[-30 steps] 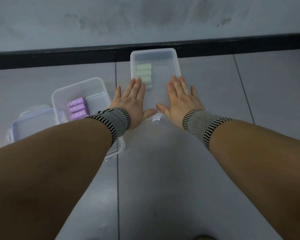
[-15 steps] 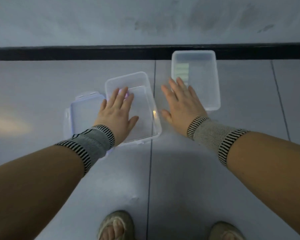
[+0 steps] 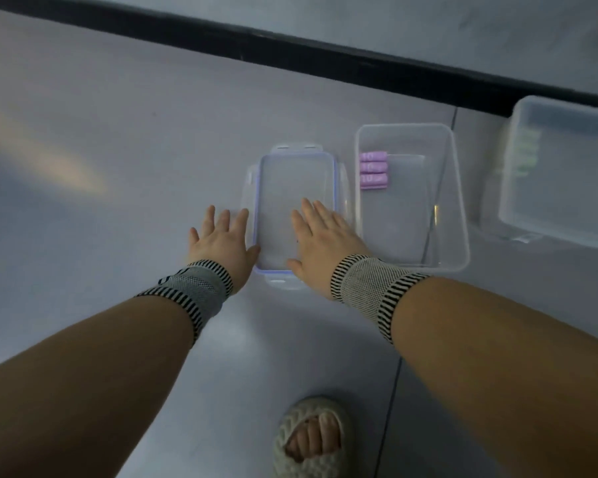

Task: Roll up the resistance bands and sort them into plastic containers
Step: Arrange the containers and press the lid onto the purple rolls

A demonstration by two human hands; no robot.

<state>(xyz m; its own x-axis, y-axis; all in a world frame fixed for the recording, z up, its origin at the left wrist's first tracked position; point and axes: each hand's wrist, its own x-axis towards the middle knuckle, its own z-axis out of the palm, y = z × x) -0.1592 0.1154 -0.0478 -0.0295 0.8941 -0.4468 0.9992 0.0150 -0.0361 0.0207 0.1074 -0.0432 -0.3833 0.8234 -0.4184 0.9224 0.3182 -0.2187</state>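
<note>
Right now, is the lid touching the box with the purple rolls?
Apart. The head view shows a strip of bare floor between the lid and the box holding the purple rolls.

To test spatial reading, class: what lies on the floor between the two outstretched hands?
In the head view, the clear lid with the blue seal lies between the left hand and the right hand, whose palm overlaps its right edge.

Both hands (image 3: 221, 241) (image 3: 320, 241) flat, fingers straight, arms outstretched

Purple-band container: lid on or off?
Off. The purple-band container is open-topped; a lid lies flat on the floor beside it, under the right hand.
</note>
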